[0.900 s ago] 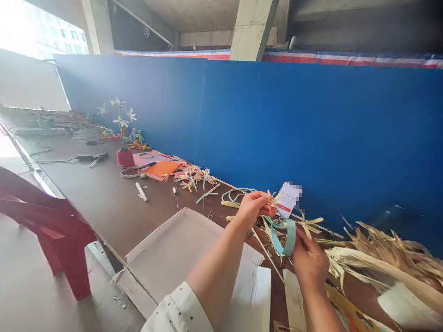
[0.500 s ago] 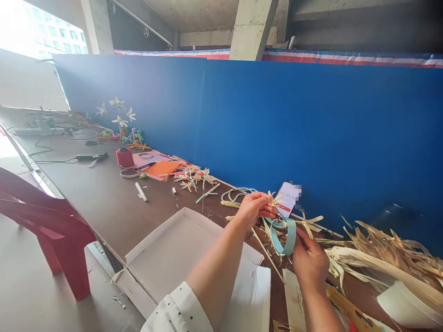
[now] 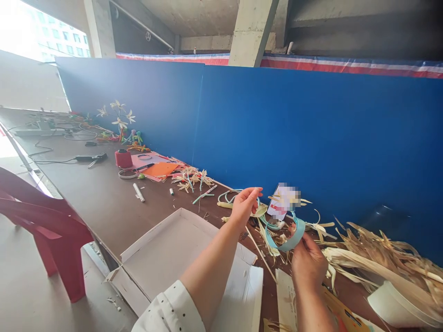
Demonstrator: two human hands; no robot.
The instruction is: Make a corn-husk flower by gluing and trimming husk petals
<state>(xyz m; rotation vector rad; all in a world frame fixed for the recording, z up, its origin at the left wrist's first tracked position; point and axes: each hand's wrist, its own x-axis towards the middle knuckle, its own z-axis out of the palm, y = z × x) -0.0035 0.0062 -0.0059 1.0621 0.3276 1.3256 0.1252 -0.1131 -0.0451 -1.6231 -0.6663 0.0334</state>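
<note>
My right hand (image 3: 309, 265) is closed around a looped band of light blue tape (image 3: 294, 240). A pale flower of dried husk strips (image 3: 294, 200) stands above that hand on a stem wrapped in the same blue, its upper part blurred. My left hand (image 3: 245, 205) hovers to the left, apart from the flower, thumb and forefinger pinched together. Whatever may be between those fingertips is too small to see. Behind the flower a phone (image 3: 277, 203) leans at the blue partition. Coiled light blue cord (image 3: 228, 196) lies behind my left hand.
An open white cardboard box (image 3: 166, 258) lies below my left forearm. Dried husks (image 3: 391, 258) and a pale bowl-like piece (image 3: 398, 302) are on the right. Farther left are finished-looking husk flowers (image 3: 192, 177), a red thread spool (image 3: 123, 159) and orange paper (image 3: 161, 169). A blue partition (image 3: 311, 129) borders the table.
My left hand has let go of the flower's petals and drawn back left. The flower now sits farther right, above my right hand, which still grips the tape.
</note>
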